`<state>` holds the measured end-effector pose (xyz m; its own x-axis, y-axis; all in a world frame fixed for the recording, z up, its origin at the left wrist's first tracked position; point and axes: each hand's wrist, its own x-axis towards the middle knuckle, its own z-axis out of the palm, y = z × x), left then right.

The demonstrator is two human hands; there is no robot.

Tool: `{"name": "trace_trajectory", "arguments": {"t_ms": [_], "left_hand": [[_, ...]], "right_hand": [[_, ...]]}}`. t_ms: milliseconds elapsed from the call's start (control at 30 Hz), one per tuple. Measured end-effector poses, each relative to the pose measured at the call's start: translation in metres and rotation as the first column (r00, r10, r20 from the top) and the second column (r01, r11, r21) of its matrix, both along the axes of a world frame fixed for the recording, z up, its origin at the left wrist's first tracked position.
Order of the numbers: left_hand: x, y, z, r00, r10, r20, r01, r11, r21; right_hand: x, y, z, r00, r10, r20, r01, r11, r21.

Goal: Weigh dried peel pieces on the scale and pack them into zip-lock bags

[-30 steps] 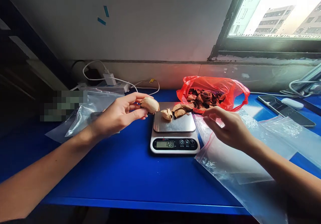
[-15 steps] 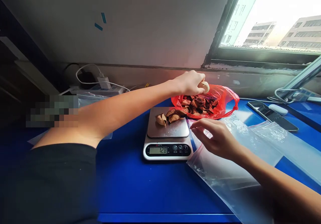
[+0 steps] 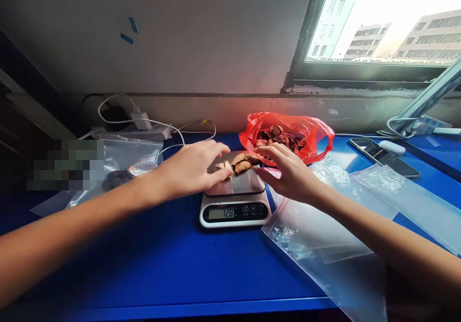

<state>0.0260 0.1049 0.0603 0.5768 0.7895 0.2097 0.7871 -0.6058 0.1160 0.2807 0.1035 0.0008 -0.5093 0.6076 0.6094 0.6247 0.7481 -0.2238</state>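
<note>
A digital kitchen scale (image 3: 235, 216) reads 12.8, and several brown, dried husk-like pieces (image 3: 243, 166) lie on its metal plate. At the plate's left side is my left hand (image 3: 196, 167), fingers apart, its thumb tip close to a pale-edged piece (image 3: 225, 165); whether they touch I cannot tell. From the right, my right hand (image 3: 288, 172) reaches over the plate's edge with thumb and fingers spread, holding nothing visible. Behind it stands an open red plastic bag (image 3: 317, 134) with more dark brown pieces (image 3: 284, 138) inside, a rounded one on top.
Clear zip bags (image 3: 324, 245) lie flat on the blue table (image 3: 173, 269) at the right. Farther right are a phone (image 3: 383, 157) and a white oval object (image 3: 392, 147). Another plastic bag (image 3: 126, 151), a white charger (image 3: 141, 120) and cables are at the left.
My left hand has come back from above the red bag to the scale and no longer holds the pale rounded piece. My right hand has shifted slightly left and up, toward the plate.
</note>
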Motion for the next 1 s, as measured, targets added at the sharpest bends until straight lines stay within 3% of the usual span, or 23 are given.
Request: {"name": "trace_trajectory", "arguments": {"t_ms": [133,233,367,433,567,700,900,1000], "left_hand": [[-0.013,-0.004,-0.013,0.999,0.036,0.009,-0.035,0.994,-0.101],[-0.011,0.003,-0.011,0.993,0.021,0.114,-0.012,0.997,-0.074],[0.009,0.016,0.002,0.94,-0.052,0.337,0.048,0.999,0.019],[0.033,0.026,0.008,0.92,-0.145,0.363,0.146,0.989,0.025],[0.103,0.064,0.019,0.956,-0.271,0.113,0.271,0.963,0.012],[0.155,0.112,0.021,0.978,-0.204,-0.033,0.204,0.979,-0.007],[0.158,0.135,0.008,0.982,-0.121,-0.148,0.126,0.992,0.027],[0.158,0.132,0.006,0.98,-0.11,-0.167,0.12,0.991,0.053]], "right_hand": [[-0.015,0.027,-0.001,0.997,-0.01,0.071,0.018,0.993,-0.115],[-0.021,0.039,0.002,0.996,-0.011,0.092,0.028,0.984,-0.177],[-0.023,0.034,0.004,0.994,0.033,0.108,-0.019,0.992,-0.125],[-0.022,0.027,0.001,0.996,0.062,0.062,-0.058,0.996,-0.066],[-0.019,0.016,-0.01,0.998,0.05,-0.03,-0.052,0.998,-0.045],[-0.014,0.01,-0.015,0.991,-0.033,-0.128,0.013,0.987,-0.159],[-0.01,0.012,-0.011,0.95,-0.06,-0.306,-0.031,0.958,-0.285],[-0.003,0.019,-0.009,0.901,-0.117,-0.417,-0.078,0.903,-0.422]]}}
